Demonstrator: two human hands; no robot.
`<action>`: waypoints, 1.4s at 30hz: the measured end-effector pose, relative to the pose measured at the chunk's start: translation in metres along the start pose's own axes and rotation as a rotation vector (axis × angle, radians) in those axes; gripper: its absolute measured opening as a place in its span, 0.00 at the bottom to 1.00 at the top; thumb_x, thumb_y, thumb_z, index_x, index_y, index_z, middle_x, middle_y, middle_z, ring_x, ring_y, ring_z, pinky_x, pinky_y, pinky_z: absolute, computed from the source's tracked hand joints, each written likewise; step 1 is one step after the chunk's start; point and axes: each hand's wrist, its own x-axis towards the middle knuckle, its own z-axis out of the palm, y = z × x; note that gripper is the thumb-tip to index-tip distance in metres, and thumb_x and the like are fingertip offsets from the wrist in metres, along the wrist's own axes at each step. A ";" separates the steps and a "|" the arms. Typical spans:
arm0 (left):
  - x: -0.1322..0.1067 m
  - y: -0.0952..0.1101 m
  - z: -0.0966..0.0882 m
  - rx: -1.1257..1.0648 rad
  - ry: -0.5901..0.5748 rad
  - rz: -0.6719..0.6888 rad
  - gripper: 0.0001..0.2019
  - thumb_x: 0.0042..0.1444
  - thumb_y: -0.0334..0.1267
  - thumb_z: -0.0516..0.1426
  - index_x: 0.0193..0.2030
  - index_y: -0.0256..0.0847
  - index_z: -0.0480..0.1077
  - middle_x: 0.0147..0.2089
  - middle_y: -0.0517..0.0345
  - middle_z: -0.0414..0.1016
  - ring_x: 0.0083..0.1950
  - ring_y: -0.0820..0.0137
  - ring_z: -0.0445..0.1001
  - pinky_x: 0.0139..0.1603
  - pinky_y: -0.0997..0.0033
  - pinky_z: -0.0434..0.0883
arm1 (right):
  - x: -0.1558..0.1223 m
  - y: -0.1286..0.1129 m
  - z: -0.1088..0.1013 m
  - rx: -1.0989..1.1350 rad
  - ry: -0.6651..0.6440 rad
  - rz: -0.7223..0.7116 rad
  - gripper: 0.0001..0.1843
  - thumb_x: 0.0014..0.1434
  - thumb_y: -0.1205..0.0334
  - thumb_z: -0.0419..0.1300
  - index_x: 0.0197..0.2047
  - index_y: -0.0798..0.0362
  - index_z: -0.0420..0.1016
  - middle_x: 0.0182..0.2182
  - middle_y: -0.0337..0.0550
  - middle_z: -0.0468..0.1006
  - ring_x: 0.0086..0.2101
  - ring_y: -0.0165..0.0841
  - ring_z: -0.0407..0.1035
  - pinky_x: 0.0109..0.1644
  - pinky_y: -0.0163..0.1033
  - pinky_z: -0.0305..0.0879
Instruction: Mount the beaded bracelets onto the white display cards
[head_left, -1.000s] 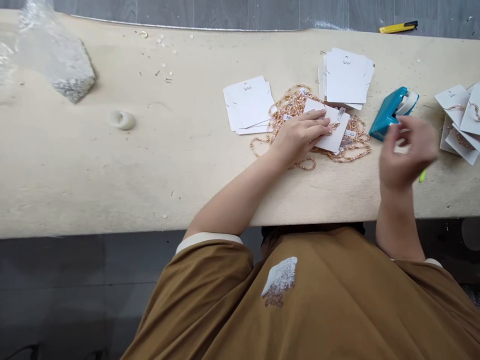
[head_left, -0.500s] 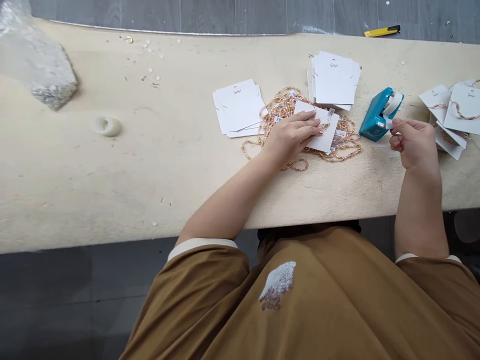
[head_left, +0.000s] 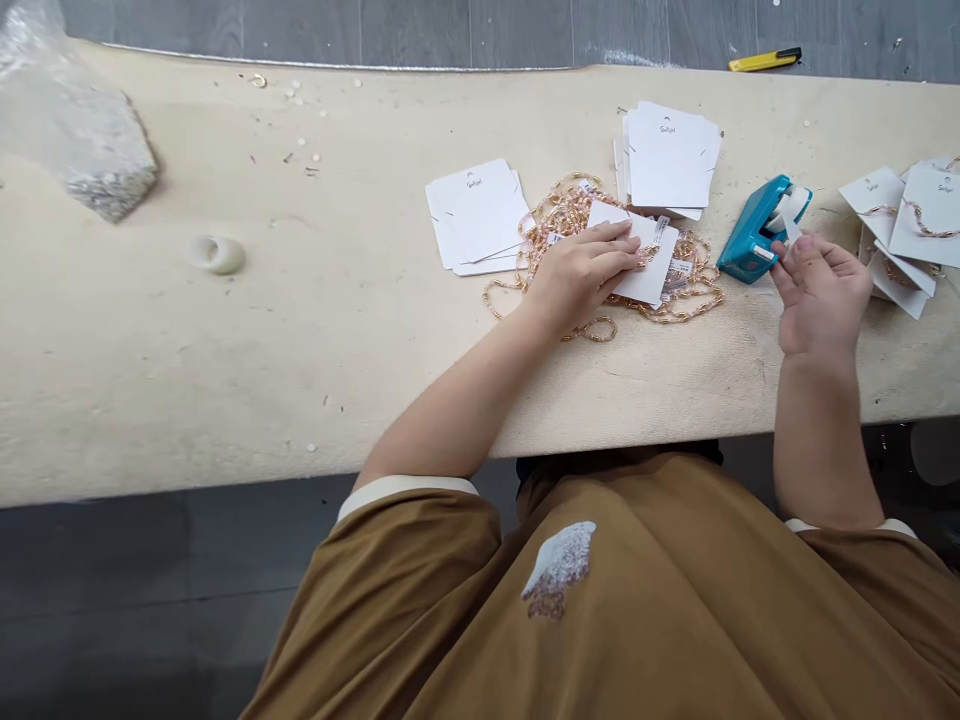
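My left hand lies on a white card, fingers flat and pressing it down onto a heap of pink and gold bead chains. My right hand is beside the teal tape dispenser, its fingers pinched at the strip of tape coming off the roll.
Two stacks of blank white cards sit behind the chains. Finished cards with chains lie at the right edge. A yellow utility knife, an empty tape core and a clear plastic bag are on the table.
My right hand swung from mid-air in front of the dispenser to the tape's end and closed its fingers there. My left hand stayed on the card.
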 end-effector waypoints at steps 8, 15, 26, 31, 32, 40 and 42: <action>0.000 0.000 0.001 0.015 0.012 0.008 0.08 0.66 0.36 0.58 0.43 0.43 0.80 0.49 0.58 0.85 0.60 0.67 0.81 0.62 0.68 0.85 | -0.022 0.045 0.021 0.147 0.057 -0.267 0.13 0.53 0.54 0.65 0.28 0.52 0.69 0.65 0.52 0.67 0.67 0.45 0.65 0.72 0.56 0.62; -0.002 -0.001 0.003 0.008 -0.016 -0.028 0.09 0.67 0.38 0.57 0.44 0.44 0.80 0.50 0.58 0.85 0.61 0.67 0.81 0.63 0.66 0.84 | -0.042 0.063 0.038 0.051 0.179 -0.183 0.16 0.56 0.49 0.65 0.29 0.53 0.69 0.72 0.50 0.57 0.71 0.43 0.57 0.74 0.54 0.59; -0.002 -0.001 0.002 0.000 -0.045 -0.055 0.10 0.67 0.38 0.56 0.44 0.44 0.80 0.50 0.58 0.85 0.62 0.68 0.80 0.63 0.66 0.84 | -0.041 0.054 0.039 -0.087 0.201 -0.129 0.18 0.57 0.47 0.64 0.27 0.53 0.73 0.68 0.48 0.65 0.64 0.37 0.67 0.69 0.51 0.65; -0.001 -0.001 0.002 -0.042 -0.054 -0.054 0.10 0.67 0.38 0.56 0.44 0.43 0.80 0.51 0.57 0.85 0.63 0.67 0.79 0.66 0.64 0.83 | -0.041 0.063 0.036 -0.124 0.184 -0.183 0.20 0.64 0.45 0.60 0.29 0.52 0.72 0.65 0.46 0.68 0.68 0.37 0.62 0.70 0.50 0.65; -0.001 -0.001 0.001 -0.044 -0.056 -0.055 0.10 0.67 0.39 0.56 0.44 0.43 0.80 0.51 0.57 0.85 0.63 0.67 0.79 0.65 0.64 0.83 | -0.040 0.065 0.036 -0.136 0.189 -0.189 0.20 0.64 0.46 0.60 0.29 0.53 0.71 0.65 0.46 0.68 0.68 0.37 0.63 0.70 0.50 0.65; 0.001 0.001 -0.001 -0.058 -0.059 -0.060 0.10 0.67 0.40 0.57 0.45 0.44 0.80 0.52 0.58 0.84 0.63 0.67 0.79 0.66 0.63 0.83 | -0.033 0.069 0.038 -0.174 0.251 -0.181 0.14 0.58 0.59 0.61 0.24 0.53 0.64 0.65 0.53 0.65 0.64 0.38 0.65 0.72 0.52 0.60; 0.001 0.001 -0.001 -0.051 -0.053 -0.056 0.10 0.67 0.40 0.57 0.44 0.44 0.80 0.51 0.58 0.84 0.63 0.67 0.79 0.66 0.63 0.83 | -0.032 0.068 0.038 -0.201 0.252 -0.171 0.14 0.57 0.60 0.61 0.24 0.53 0.63 0.65 0.54 0.65 0.63 0.38 0.65 0.72 0.52 0.60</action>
